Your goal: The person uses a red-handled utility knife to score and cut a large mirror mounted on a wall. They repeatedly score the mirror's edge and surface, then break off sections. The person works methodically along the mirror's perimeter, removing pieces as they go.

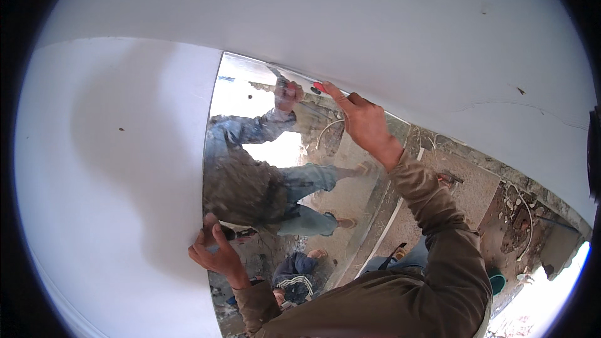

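A tall reflective panel (350, 206) like a mirror stands in front of me, between white wall surfaces, and shows my clothes and legs. My right hand (369, 122) is closed around a small tool with a red and black handle (320, 87), held at the panel's upper edge. The tool's kind is hard to make out; its reflection suggests a thin blade. Lower down, my left hand (217, 255) rests at the panel's left edge with its fingers apart. Beside that thumb a dark spot (227, 234) shows; I cannot tell whether it is an object or a reflection.
A white wall (125, 169) fills the left, and a white surface (438, 31) spans the top. Rubble (516, 222) and a pale cable (531, 228) lie at the lower right, near a green round thing (496, 281). Another person (297, 269) shows low in the panel.
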`<state>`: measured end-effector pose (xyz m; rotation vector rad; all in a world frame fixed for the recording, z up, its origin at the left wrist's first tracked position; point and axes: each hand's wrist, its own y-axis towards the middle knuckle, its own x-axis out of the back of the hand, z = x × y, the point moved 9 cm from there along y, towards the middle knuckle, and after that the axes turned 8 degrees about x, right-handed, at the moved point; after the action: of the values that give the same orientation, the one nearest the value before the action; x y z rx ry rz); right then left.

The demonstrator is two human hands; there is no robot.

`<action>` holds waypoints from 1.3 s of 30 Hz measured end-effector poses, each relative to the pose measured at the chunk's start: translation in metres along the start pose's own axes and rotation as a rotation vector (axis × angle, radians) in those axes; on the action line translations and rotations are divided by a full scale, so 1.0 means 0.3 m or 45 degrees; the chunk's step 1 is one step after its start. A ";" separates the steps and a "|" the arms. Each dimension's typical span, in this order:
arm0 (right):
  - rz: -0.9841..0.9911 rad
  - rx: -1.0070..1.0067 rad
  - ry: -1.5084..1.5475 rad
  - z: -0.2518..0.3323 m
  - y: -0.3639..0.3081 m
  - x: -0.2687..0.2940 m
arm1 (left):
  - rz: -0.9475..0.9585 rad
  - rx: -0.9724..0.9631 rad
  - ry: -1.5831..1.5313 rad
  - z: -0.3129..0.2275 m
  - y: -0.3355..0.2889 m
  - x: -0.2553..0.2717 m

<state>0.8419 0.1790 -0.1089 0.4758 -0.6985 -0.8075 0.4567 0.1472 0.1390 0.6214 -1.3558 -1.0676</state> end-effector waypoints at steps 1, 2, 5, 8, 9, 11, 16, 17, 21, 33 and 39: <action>0.002 0.010 -0.008 -0.014 -0.020 -0.011 | 0.010 -0.001 0.006 -0.002 0.005 0.001; 0.001 0.022 -0.022 -0.037 -0.038 -0.019 | 0.006 0.014 -0.019 -0.003 0.010 0.001; 0.124 -0.110 0.018 -0.158 -0.128 -0.083 | 0.015 0.052 0.014 -0.012 0.019 0.000; 0.084 -0.089 0.053 -0.247 -0.220 -0.142 | 0.044 0.050 0.063 -0.023 0.022 -0.001; 0.031 -0.044 0.054 -0.269 -0.246 -0.159 | 0.041 0.057 0.055 -0.024 0.022 0.001; -0.034 -0.056 0.083 -0.341 -0.304 -0.206 | 0.027 0.006 -0.005 -0.035 0.023 0.005; 0.155 -0.264 0.027 -0.499 -0.527 -0.255 | 0.043 0.003 0.040 -0.035 0.024 0.000; 0.234 -0.302 0.007 -0.510 -0.568 -0.242 | 0.036 0.005 0.087 -0.035 0.025 -0.001; 0.058 -0.224 0.149 -0.375 -0.548 -0.116 | 0.004 -0.028 0.063 -0.051 0.026 0.003; 0.092 -0.191 0.142 -0.121 -0.211 -0.101 | 0.021 -0.043 0.094 -0.023 0.028 -0.006; -0.006 -0.167 0.132 -0.235 -0.283 -0.178 | 0.012 -0.070 0.075 -0.038 0.027 -0.003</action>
<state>0.8250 0.1779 -0.2304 0.3982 -0.5451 -0.8218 0.4696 0.1490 0.1439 0.6009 -1.2733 -1.0670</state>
